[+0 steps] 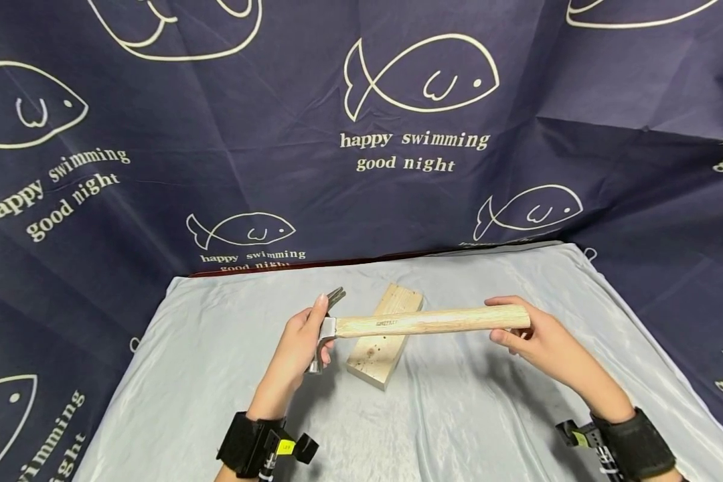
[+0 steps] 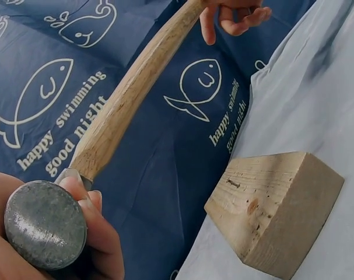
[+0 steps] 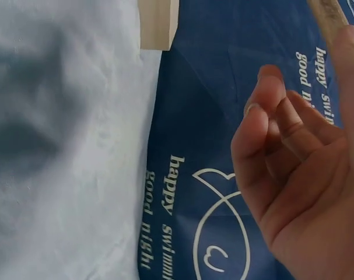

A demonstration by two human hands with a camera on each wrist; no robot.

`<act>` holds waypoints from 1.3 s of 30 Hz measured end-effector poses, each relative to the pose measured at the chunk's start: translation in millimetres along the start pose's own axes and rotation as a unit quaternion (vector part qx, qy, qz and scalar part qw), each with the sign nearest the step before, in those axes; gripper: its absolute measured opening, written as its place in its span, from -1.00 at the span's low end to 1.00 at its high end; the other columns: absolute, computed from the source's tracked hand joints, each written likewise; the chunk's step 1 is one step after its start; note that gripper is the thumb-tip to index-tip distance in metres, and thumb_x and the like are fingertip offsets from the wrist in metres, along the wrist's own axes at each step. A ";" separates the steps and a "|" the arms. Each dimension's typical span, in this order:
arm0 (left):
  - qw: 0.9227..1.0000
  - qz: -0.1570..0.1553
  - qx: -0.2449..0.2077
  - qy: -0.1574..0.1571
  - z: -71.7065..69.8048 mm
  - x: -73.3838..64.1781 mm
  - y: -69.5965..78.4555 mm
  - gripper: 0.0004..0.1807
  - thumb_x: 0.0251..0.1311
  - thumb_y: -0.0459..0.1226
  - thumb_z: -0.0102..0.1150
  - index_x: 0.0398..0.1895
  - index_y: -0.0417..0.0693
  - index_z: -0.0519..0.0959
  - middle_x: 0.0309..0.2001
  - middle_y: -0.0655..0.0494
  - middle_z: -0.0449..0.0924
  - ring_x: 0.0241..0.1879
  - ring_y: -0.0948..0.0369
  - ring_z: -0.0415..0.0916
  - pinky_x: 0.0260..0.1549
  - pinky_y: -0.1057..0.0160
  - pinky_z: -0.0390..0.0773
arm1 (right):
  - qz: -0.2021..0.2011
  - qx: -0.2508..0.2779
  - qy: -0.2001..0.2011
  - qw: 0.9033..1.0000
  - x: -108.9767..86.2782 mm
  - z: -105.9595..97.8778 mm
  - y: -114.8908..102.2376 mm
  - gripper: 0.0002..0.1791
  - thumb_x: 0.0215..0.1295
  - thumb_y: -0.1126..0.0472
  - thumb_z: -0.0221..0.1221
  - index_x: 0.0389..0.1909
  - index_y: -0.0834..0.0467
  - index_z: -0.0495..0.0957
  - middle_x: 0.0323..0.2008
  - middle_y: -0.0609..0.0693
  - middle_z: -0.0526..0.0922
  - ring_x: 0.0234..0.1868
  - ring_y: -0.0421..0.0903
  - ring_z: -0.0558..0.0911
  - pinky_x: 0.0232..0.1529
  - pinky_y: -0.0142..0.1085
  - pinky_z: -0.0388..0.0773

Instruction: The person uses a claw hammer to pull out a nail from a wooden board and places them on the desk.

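A straight claw hammer (image 1: 430, 322) with a pale wooden handle and grey metal head hangs level above the light-blue, cloth-draped bench (image 1: 205, 375). The left grip (image 1: 295, 345) curls round its head; the right grip (image 1: 542, 338) pinches the handle's end. Below lies a rectangular, knotted pale-wood block (image 1: 378, 355), well apart from the bench's side edges. A navy fish-print curtain (image 1: 313, 201) borders the far edge.

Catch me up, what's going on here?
A person holds a claw hammer in both hands: the left hand grips its head, the right hand holds the end of its handle. It's raised off the table. A wooden block lies on the pale cloth, touched by neither hand.
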State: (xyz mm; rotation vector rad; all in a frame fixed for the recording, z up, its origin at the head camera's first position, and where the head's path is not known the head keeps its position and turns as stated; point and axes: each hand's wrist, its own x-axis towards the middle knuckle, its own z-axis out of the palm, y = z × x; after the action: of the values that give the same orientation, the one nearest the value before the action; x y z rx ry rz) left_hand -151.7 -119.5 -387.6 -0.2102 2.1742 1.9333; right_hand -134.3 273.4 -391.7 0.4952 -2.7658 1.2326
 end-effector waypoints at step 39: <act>0.969 -0.049 0.053 -0.237 29.1 -11.8 -19.9 -0.47 0.04 -0.08 0.32 -0.12 -0.26 0.34 -0.35 -0.15 0.63 -0.38 0.04 0.68 -0.33 0.07 0.65 | 0.004 0.563 0.046 0.825 44.8 25.8 -0.4 -0.64 0.45 0.25 -0.16 0.18 0.32 0.23 -0.18 0.11 0.68 -0.08 0.02 0.66 0.04 -0.19 0.53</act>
State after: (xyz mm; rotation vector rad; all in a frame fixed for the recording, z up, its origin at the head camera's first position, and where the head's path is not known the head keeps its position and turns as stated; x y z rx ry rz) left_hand -133.2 -93.6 -406.7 0.1480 1.8986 1.6046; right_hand -174.9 242.5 -400.1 0.4183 -1.6439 2.6947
